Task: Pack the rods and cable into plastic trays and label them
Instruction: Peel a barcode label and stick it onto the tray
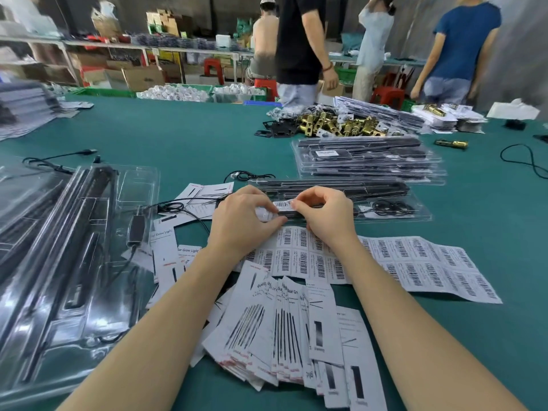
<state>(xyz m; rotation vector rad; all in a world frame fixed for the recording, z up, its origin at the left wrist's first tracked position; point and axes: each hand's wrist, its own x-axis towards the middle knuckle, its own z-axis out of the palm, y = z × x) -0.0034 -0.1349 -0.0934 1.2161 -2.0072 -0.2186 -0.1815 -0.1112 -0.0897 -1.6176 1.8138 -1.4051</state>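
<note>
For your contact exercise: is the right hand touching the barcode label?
Touching. The head view shows the right hand pinching the barcode label at its right end.

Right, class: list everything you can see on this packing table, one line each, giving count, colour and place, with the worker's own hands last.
label: one, white, pinched over near tray
near tray: one, clear, packed, behind hands
tray stack: several, clear, right rear
open trays: several, clear, left
barcode sheets: two or more, white, under right arm
cards: many, white, front centre
brass parts: pile, gold, far right
table: green
left hand, right hand: pinching label
</note>
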